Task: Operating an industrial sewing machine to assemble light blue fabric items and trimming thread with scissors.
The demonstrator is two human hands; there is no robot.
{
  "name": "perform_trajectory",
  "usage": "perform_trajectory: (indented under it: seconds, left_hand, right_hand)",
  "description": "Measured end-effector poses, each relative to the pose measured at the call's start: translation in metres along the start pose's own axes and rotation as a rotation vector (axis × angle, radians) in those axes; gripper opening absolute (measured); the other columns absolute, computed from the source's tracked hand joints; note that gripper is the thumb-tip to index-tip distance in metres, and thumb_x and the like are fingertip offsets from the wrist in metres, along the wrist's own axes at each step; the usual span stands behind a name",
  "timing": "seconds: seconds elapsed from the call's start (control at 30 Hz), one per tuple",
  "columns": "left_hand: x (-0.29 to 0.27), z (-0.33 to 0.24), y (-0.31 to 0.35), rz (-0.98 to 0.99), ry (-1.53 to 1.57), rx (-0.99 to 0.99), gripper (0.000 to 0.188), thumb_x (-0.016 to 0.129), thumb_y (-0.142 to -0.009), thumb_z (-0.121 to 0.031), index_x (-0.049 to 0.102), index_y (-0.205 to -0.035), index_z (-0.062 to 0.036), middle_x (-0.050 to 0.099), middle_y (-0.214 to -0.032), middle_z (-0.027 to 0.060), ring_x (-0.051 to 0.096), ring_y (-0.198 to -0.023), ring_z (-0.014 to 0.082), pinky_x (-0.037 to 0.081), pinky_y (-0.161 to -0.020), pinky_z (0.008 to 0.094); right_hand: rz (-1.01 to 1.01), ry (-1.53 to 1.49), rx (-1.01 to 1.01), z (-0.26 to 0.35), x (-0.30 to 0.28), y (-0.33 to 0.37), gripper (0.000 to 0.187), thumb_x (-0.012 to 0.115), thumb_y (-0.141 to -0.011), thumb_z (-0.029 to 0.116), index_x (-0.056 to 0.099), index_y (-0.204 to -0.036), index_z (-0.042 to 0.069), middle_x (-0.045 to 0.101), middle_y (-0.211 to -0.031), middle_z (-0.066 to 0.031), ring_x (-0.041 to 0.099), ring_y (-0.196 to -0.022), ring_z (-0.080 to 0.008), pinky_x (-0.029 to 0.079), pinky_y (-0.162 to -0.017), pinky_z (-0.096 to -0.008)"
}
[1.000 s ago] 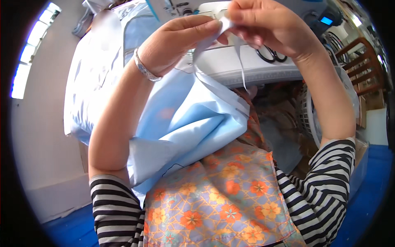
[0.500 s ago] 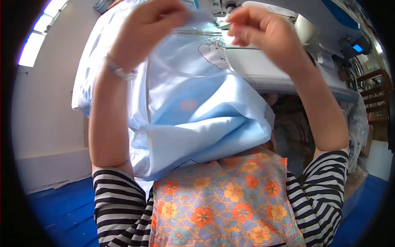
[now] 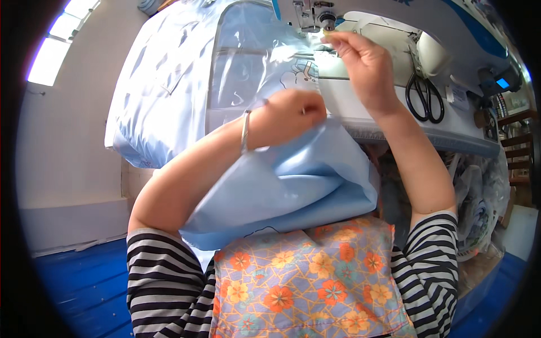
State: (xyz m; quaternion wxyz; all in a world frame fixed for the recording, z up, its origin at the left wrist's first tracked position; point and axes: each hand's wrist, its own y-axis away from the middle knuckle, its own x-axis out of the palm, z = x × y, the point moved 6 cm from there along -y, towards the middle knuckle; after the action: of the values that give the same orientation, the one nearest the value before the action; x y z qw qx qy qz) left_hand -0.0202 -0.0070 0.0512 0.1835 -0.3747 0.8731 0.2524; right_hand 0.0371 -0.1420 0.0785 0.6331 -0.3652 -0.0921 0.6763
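A light blue fabric bag (image 3: 293,180) with a clear plastic panel (image 3: 248,67) lies bunched across my lap and up onto the white sewing machine table (image 3: 394,121). My left hand (image 3: 290,115), a silver bangle on its wrist, is closed on a fold of the blue fabric near the table's edge. My right hand (image 3: 360,56) is higher, pinching the edge of the clear plastic just below the sewing machine's needle area (image 3: 321,19).
Black scissors (image 3: 421,96) lie on the table right of my right hand. A pile of pale blue fabric (image 3: 163,96) hangs at the left. An orange floral apron (image 3: 315,281) covers my lap. The floor (image 3: 79,287) is blue. Wooden shelves (image 3: 515,146) stand at the far right.
My left hand dropped from the top of the bag to its middle fold. My right hand moved up and right toward the needle, and the clear panel now lies spread out.
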Motion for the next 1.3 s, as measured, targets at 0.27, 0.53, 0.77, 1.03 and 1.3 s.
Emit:
perform_trajectory:
  seconds: [0.27,0.53,0.77,1.03,1.3]
  left_hand:
    - [-0.087,0.036,-0.050,-0.632,-0.648,0.123,0.024,0.051,-0.088,-0.024,0.065,-0.098,-0.0072,0.067,-0.095,0.0180,0.065,-0.083,0.0366,0.052,-0.076,0.0425]
    - [-0.094,0.047,-0.060,-0.581,-0.564,-0.006,0.023,0.055,-0.084,-0.022,0.064,-0.095,-0.0046,0.067,-0.091,0.0195,0.064,-0.088,0.0381,0.050,-0.077,0.0446]
    - [-0.090,0.050,-0.060,-0.574,-0.444,0.031,0.020,0.054,-0.083,-0.020,0.064,-0.090,-0.0050,0.066,-0.087,0.0195,0.064,-0.086,0.0384,0.050,-0.076,0.0440]
    - [-0.098,0.076,-0.020,-0.596,-0.304,0.332,0.027,0.056,-0.083,-0.008,0.064,-0.109,-0.0024,0.064,-0.100,0.0162,0.063,-0.090,0.0290,0.050,-0.080,0.0349]
    - [-0.260,0.071,0.260,-1.084,-1.934,-0.254,0.021,0.054,-0.097,-0.016,0.066,-0.112,-0.0070,0.070,-0.105,0.0110,0.068,-0.091,0.0199,0.056,-0.079,0.0253]
  right_hand:
    - [0.041,-0.279,0.093,0.001,0.002,-0.001,0.019,0.052,-0.098,0.012,0.065,-0.100,-0.001,0.071,-0.098,-0.0087,0.062,-0.090,-0.0115,0.048,-0.085,-0.0254]
    - [0.368,-0.084,-0.164,0.003,0.033,0.024,0.018,0.064,-0.082,0.000,0.065,-0.100,0.002,0.068,-0.098,-0.0126,0.066,-0.094,-0.0306,0.051,-0.087,-0.0331]
    - [0.274,0.288,-0.221,-0.009,0.042,0.008,0.021,0.062,-0.077,-0.002,0.066,-0.098,-0.001,0.066,-0.109,-0.0147,0.064,-0.096,-0.0332,0.053,-0.082,-0.0394]
    - [0.340,0.417,-0.344,-0.003,0.059,0.018,0.011,0.061,-0.078,-0.001,0.063,-0.089,0.000,0.066,-0.104,-0.0161,0.065,-0.094,-0.0324,0.053,-0.081,-0.0383]
    - [0.389,0.495,-0.383,0.000,0.069,0.021,0.012,0.057,-0.079,0.005,0.062,-0.088,-0.002,0.066,-0.106,-0.0168,0.063,-0.100,-0.0301,0.051,-0.087,-0.0357]
